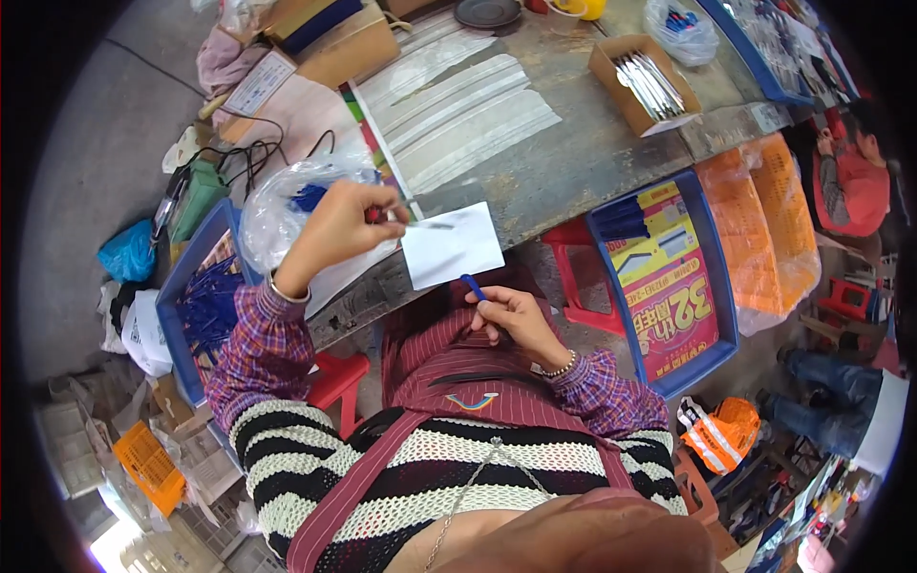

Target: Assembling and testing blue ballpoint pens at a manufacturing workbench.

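Observation:
My left hand (349,229) is raised over the near table edge, thumb and fingers pinched together. From the pinch a thin greyish piece (435,225) points right; it is blurred, and its kind does not show. Beneath its tip lies a blank white sheet of paper (468,250) at the table's edge. Closer to my body, my right hand (516,320) is closed on a short blue stick-like piece (472,285), whose upper end reaches the sheet's lower edge. Beside my left hand rests a clear plastic bag (272,212) with blue pieces (308,197) in it.
A cardboard box of slim silvery pieces (597,65) stands at the back right. Blue trays (731,334) (162,325) flank me, the left one full of blue pieces. Orange crates (755,220) stand farther right, near a person in red (855,191). Black cables (253,158) lie at left.

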Available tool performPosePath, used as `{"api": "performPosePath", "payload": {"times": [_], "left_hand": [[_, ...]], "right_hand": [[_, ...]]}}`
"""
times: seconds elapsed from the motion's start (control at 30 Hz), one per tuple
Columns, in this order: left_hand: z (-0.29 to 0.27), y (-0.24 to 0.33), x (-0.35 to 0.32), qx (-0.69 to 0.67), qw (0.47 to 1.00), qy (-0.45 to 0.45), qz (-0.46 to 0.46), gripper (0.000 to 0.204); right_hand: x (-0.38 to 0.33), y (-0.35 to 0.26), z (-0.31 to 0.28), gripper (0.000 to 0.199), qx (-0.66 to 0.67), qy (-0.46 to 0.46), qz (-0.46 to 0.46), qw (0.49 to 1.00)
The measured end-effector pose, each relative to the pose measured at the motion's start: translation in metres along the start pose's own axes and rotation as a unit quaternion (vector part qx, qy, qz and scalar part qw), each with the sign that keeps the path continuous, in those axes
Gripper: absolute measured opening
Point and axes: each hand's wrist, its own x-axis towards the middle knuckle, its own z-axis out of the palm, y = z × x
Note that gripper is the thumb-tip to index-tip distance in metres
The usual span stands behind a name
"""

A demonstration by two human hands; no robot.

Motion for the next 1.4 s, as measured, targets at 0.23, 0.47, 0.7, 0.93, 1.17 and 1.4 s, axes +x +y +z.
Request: {"api": "performPosePath", "payload": {"times": [0.23,0.47,0.7,0.93,1.17,1.4], "left_hand": [[0.032,-0.021,0.000,0.041,0.998,0.001,0.055,0.014],[0.055,-0.029,0.010,-0.107,0.994,-0.006,0.017,0.016],[0.086,-0.056,0.008,-0.180,0.978,0.093,0.046,0.015],[0.091,-0.045,-0.006,-0.227,0.965,0.134,-0.006,0.020],[0.088,-0.032,-0.024,-0.250,0.965,0.078,-0.013,0.021],[0.092,-0.031,-0.039,-0.226,0.972,0.063,-0.030,0.019]], "right_hand": [[-0.004,-0.005,0.006,0.024,-0.012,0.005,-0.010,1.000],[-0.004,-0.006,0.008,0.024,0.000,0.027,0.006,1.000],[0.001,-0.011,-0.011,0.028,0.261,-0.042,0.082,0.961],[0.005,-0.006,-0.008,0.031,0.367,-0.052,0.131,0.919],[0.007,-0.006,-0.004,0.031,0.377,-0.043,0.146,0.914],[0.010,-0.011,-0.002,0.034,0.315,-0.033,0.136,0.939]]}}
